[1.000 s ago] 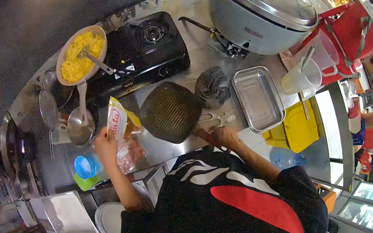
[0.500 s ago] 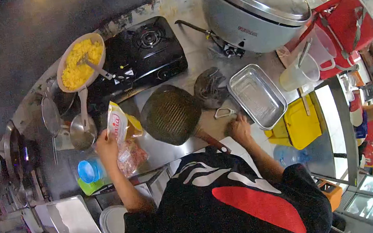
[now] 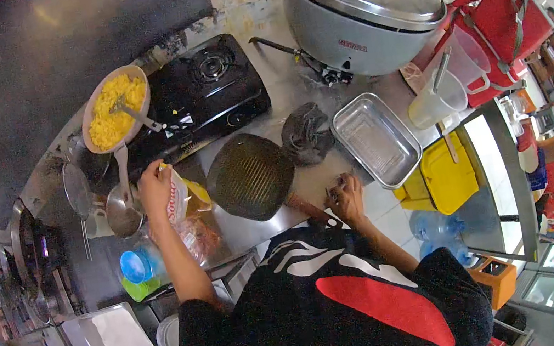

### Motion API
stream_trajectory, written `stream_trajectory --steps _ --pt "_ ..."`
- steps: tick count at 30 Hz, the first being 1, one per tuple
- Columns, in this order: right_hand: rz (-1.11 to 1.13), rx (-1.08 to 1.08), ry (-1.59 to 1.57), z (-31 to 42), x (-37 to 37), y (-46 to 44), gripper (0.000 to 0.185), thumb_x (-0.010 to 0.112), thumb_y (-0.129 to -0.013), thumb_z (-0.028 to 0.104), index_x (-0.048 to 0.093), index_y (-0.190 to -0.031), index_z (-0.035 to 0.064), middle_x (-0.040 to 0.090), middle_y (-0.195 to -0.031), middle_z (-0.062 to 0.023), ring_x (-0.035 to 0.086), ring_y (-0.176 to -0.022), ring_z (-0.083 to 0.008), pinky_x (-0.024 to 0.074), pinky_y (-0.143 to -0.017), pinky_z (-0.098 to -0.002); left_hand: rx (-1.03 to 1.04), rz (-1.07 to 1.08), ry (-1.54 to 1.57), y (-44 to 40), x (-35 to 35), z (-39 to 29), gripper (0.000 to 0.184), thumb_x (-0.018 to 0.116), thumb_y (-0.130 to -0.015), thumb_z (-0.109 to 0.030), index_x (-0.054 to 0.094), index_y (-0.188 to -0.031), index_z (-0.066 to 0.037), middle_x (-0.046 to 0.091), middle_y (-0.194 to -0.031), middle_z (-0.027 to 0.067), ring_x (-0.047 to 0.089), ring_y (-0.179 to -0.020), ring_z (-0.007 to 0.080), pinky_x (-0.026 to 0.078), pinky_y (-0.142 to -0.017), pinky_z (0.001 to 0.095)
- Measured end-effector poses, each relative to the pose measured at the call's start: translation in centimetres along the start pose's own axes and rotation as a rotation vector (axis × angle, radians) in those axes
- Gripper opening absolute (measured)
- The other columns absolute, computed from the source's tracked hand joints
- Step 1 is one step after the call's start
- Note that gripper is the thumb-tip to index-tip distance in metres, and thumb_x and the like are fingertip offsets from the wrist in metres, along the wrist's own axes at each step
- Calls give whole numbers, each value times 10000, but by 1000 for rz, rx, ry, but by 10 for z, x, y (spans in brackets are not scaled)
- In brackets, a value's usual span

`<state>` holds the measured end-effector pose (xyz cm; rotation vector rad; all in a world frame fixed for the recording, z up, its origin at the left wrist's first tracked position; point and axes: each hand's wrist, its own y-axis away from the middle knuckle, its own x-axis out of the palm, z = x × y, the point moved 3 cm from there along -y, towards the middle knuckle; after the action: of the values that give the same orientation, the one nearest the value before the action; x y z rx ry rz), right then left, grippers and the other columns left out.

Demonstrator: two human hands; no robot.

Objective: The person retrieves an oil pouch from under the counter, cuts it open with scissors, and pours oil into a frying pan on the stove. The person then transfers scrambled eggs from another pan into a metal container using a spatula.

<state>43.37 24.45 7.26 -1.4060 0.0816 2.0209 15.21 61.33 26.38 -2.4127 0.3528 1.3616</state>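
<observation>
My left hand [image 3: 156, 189] grips the top corner of a white and yellow pouch [image 3: 187, 196] with red lettering. Below the pouch lies a clear bag of reddish food [image 3: 199, 238]. A square dark grill pan [image 3: 252, 177] rests beside the pouch, its brown handle [image 3: 307, 209] pointing toward the counter's front edge. Just right of that handle is my right hand [image 3: 347, 198], its fingers curled round something small that I cannot make out. A crumpled black bag [image 3: 306, 134] and an empty metal tray [image 3: 377, 141] stand beyond it.
A black gas stove [image 3: 207, 90] is at the back, with a pan of yellow food [image 3: 116, 112] at its left. A big cooker [image 3: 361, 17] stands at back right. Blue cup [image 3: 135, 266], ladle [image 3: 123, 212] and strainer [image 3: 77, 188] are left; yellow container [image 3: 449, 172] and jug [image 3: 437, 106] are right.
My left hand has moved up onto the pouch's top. My right hand left the pan handle, and the small pale-handled item near it no longer shows on the counter. The view has shifted.
</observation>
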Motion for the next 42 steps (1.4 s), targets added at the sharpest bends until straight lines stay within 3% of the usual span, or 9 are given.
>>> stream_trajectory --steps 3,8,14,19,22,25,29,36,42 --pt "-93 206 136 2 -14 13 502 628 -753 266 477 -1196 83 398 -1262 -244 391 -1144 -413 323 -911 -521 -4 -39 50 -5 1 -5 252 604 -787 -210 653 -969 -43 644 -860 192 624 -819 346 482 -730 390" --pt "-115 528 216 -4 -7 16 584 680 -699 298 470 -1169 23 426 -1180 -256 441 -1058 -424 371 -860 -508 11 -33 -150 -8 15 13 242 619 -775 -215 657 -917 -23 640 -825 195 626 -785 345 486 -693 402" --pt "-2 714 7 -46 -3 30 611 695 -666 209 434 -1160 -38 469 -1059 -284 526 -876 -446 450 -760 -456 157 33 183 -3 13 15 176 594 -801 -156 673 -837 -2 639 -762 157 636 -620 255 475 -580 337" --pt "534 718 -172 -58 -46 49 326 627 -660 180 584 -933 7 634 -828 -175 630 -701 -291 496 -610 -378 184 233 322 11 -9 12 167 599 -802 -133 671 -880 -3 630 -760 125 628 -624 197 475 -593 301" --pt "515 814 -727 -23 -85 41 325 584 -719 56 572 -1041 10 604 -839 -71 601 -672 -173 490 -579 -304 215 238 317 11 -6 32 190 607 -800 -154 668 -911 -13 650 -812 145 629 -697 212 476 -657 309" --pt "264 625 -1032 23 -94 0 422 592 -722 -51 513 -1135 -11 589 -959 -101 609 -795 -196 502 -642 -288 126 313 368 17 -12 29 213 629 -783 -183 669 -929 -33 656 -858 161 643 -752 229 480 -686 322" --pt "284 -76 -767 68 -38 -84 463 738 -715 131 500 -1093 8 554 -1047 -122 551 -968 -215 477 -798 -337 -49 258 149 41 -27 28 212 641 -767 -193 671 -919 -48 655 -836 162 643 -755 268 482 -685 335" --pt "549 -668 -514 205 21 -212 691 805 -594 408 532 -1107 35 530 -1045 -165 518 -1003 -343 443 -839 -388 -39 -16 191 45 -19 48 171 601 -779 -164 678 -902 -73 641 -804 166 629 -749 308 480 -674 378" --pt "631 -724 -478 229 58 -247 707 809 -580 430 536 -1100 37 522 -1052 -151 536 -982 -324 444 -842 -383 -14 32 282 34 -18 65 178 584 -783 -156 676 -908 -68 642 -821 160 620 -771 322 475 -686 386"
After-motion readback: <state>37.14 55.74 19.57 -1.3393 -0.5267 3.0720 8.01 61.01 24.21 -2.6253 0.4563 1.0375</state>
